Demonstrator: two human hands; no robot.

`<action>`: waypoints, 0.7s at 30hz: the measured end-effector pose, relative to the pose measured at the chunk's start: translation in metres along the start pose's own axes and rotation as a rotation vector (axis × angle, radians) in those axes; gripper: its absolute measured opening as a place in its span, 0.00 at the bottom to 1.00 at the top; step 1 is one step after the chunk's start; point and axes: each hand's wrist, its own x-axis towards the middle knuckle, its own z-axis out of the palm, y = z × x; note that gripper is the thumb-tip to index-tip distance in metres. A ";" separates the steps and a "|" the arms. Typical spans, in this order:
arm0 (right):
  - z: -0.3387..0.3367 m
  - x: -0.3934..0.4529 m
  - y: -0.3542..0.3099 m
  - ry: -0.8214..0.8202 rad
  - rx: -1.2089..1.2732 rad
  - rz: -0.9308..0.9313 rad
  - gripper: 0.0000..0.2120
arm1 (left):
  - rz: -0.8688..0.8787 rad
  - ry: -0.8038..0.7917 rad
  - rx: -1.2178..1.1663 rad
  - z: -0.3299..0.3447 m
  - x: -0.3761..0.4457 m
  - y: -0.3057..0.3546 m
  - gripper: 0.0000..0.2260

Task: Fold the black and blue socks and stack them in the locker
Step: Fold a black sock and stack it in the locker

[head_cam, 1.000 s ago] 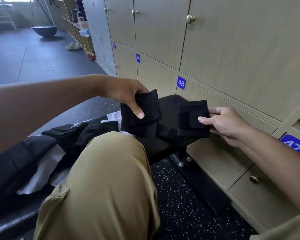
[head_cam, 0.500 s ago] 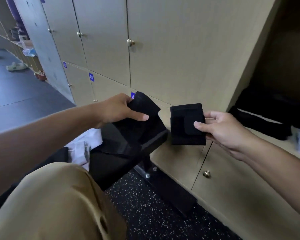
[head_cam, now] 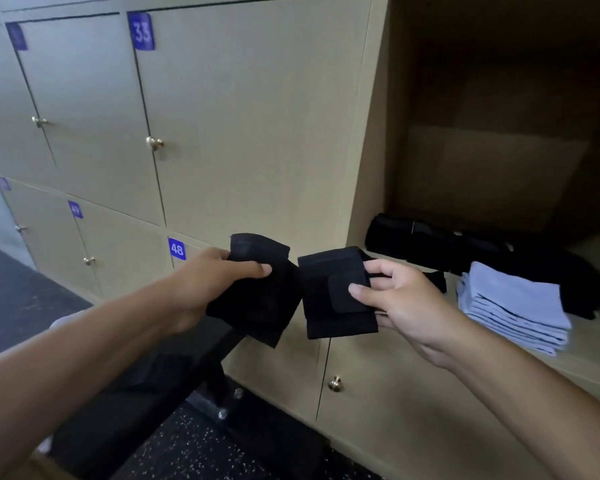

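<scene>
My left hand [head_cam: 210, 282] grips a folded black sock [head_cam: 257, 306], thumb across its front. My right hand [head_cam: 399, 299] pinches a second folded black sock [head_cam: 329, 306], thumb pressed on its folded flap. Both socks hang in the air side by side, just left of the open locker [head_cam: 499, 161]. On the locker's shelf lies a stack of folded light-blue socks [head_cam: 515, 306] at the front. Behind and to the left of that stack sits a row of folded black socks [head_cam: 440, 244].
Closed beige locker doors [head_cam: 250, 126] with brass knobs and blue number tags 33, 48, 49 fill the wall to the left. A black bench [head_cam: 146, 382] stands below my left arm. Dark speckled floor [head_cam: 201, 452] runs along the locker base.
Both hands have carried their black socks up and rightward, from over the bench to beside the open locker. My view has turned right, bringing the locker shelf and its stacks into sight.
</scene>
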 end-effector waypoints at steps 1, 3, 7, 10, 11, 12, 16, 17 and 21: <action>-0.003 -0.001 0.000 0.010 0.000 0.001 0.12 | -0.004 -0.001 -0.019 0.005 0.002 0.001 0.11; -0.008 -0.001 0.001 0.033 0.013 0.002 0.12 | -0.012 -0.006 -0.056 0.014 0.005 0.003 0.11; -0.018 -0.001 0.004 0.065 0.035 0.017 0.12 | -0.018 -0.046 -0.107 0.034 0.011 0.002 0.09; -0.026 0.001 0.009 0.091 0.041 0.034 0.13 | -0.015 -0.077 -0.127 0.045 0.017 -0.002 0.09; -0.029 0.001 0.010 0.100 0.041 0.038 0.14 | -0.012 -0.088 -0.128 0.047 0.019 -0.004 0.09; -0.032 0.001 0.011 0.109 0.038 0.041 0.15 | -0.009 -0.100 -0.131 0.050 0.022 -0.005 0.10; -0.044 0.003 0.018 0.197 0.015 0.044 0.19 | 0.028 -0.140 -0.129 0.055 0.031 -0.006 0.10; -0.047 0.004 0.020 0.239 -0.003 0.042 0.22 | 0.036 -0.144 -0.129 0.055 0.034 -0.006 0.10; -0.058 0.005 0.021 0.353 -0.089 0.000 0.21 | 0.033 -0.155 -0.112 0.055 0.046 -0.012 0.12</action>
